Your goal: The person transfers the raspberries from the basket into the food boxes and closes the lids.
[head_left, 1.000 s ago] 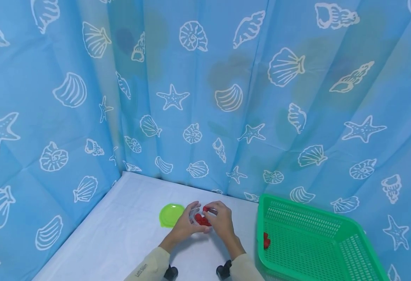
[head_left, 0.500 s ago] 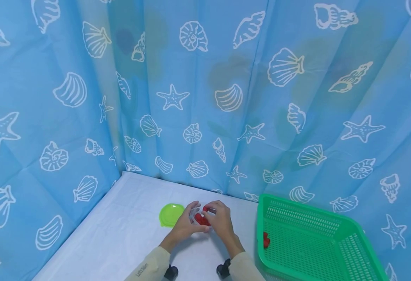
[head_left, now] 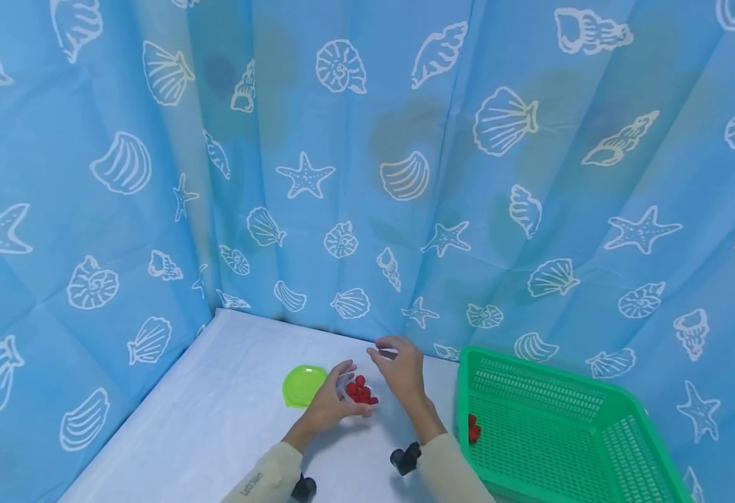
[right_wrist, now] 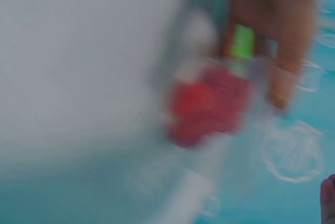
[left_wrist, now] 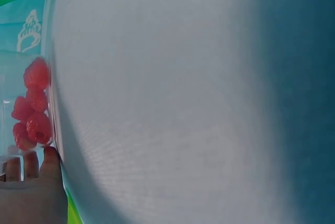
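My left hand [head_left: 328, 402] grips a clear plastic cup [left_wrist: 10, 77], with the fingers and thumb curved around its side. Several red raspberries [head_left: 360, 392] lie inside, and their shapes show through the wall in the left wrist view. My right hand [head_left: 403, 367] is up to the right of the cup, apart from it, with bent fingers and nothing visible between them. The right wrist view is blurred; it shows the raspberries and the fingers around the cup. Left of the cup, a lime-green lid [head_left: 300, 386] lies on the white table.
A green mesh basket [head_left: 464, 391] stands on the right side of the table. Some red pieces [head_left: 474, 428] lie inside against its left wall. A blue curtain [head_left: 342, 175] with white shell drawings hangs behind and to the left of the table.
My right hand has come up and away to the right from the cup, where it was touching a raspberry. The left hand and the cup have stayed in place.
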Demonstrator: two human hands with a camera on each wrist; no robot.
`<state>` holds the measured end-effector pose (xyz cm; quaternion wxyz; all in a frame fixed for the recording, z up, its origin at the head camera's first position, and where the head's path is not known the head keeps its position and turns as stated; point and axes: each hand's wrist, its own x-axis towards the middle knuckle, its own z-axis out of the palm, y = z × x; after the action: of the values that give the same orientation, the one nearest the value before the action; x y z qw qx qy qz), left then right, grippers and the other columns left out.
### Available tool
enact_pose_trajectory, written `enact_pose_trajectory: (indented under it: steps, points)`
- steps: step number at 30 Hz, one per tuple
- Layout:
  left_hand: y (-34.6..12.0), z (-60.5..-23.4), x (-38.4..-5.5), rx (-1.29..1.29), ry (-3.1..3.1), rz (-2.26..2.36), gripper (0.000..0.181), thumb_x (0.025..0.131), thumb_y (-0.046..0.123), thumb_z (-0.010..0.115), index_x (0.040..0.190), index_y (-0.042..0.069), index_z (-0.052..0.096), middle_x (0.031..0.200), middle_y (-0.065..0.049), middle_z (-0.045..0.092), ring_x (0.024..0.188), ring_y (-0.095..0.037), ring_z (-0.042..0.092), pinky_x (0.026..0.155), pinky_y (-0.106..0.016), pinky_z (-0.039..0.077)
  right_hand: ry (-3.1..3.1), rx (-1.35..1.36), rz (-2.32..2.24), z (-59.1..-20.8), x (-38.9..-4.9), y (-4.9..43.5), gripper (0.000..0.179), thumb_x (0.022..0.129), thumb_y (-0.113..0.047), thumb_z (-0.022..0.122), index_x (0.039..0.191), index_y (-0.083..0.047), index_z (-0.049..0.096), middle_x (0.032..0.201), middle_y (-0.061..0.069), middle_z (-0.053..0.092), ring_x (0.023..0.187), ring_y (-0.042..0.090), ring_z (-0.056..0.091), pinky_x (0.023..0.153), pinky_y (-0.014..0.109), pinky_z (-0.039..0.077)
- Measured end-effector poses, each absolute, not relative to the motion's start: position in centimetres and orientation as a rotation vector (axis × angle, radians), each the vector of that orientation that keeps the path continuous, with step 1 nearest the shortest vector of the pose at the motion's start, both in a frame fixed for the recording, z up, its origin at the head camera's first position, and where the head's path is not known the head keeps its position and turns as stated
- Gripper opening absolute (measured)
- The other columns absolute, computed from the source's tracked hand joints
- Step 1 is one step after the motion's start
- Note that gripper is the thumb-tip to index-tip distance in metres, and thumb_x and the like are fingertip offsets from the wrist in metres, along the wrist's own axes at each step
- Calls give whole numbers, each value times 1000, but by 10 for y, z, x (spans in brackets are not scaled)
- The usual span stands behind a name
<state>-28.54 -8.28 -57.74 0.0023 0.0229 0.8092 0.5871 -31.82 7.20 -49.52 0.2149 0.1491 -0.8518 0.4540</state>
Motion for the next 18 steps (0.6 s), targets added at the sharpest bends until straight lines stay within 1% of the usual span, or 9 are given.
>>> enact_pose_trajectory:
  steps: [2, 5, 10, 14, 18]
  points:
    - [-82, -577, -285, 89, 2528, 1859, 103, 66, 34, 91, 150, 28, 31, 148, -2, 42, 134, -32, 40, 95, -51, 49, -2340, 444, 1259, -473, -321, 79, 17, 86, -20, 76, 100, -11, 73, 100, 1, 68, 95, 17, 69, 79, 29, 57]
    - [-81, -576, -286, 75, 2513, 1863, 102, 66, 32, 91, 149, 29, 31, 148, 0, 42, 135, -32, 39, 96, -51, 49, -2327, 485, 1217, -443, -326, 97, 17, 87, -20, 76, 100, -9, 73, 98, 3, 69, 93, 19, 70, 78, 32, 57]
    - [-80, -577, -287, 81, 2504, 1866, 102, 67, 30, 91, 150, 28, 31, 148, 1, 42, 135, -30, 38, 93, -48, 51, -2268, 514, 1147, -407, -339, 143, 15, 84, -15, 78, 95, -5, 74, 91, 6, 72, 85, 21, 70, 74, 34, 59]
    - [-81, -577, -286, 102, 2505, 1873, 104, 67, 30, 91, 151, 25, 30, 148, 0, 41, 135, -31, 38, 91, -47, 53, -2304, 481, 1101, -394, -341, 183, 15, 84, -15, 77, 95, -4, 75, 91, 7, 73, 83, 22, 70, 73, 38, 59]
    - [-82, -576, -285, 108, 2503, 1879, 104, 66, 31, 91, 150, 25, 30, 148, -1, 41, 135, -32, 38, 91, -47, 53, -2439, 424, 1073, -398, -337, 220, 18, 89, -18, 72, 99, -4, 74, 93, 9, 72, 87, 25, 68, 75, 42, 57]
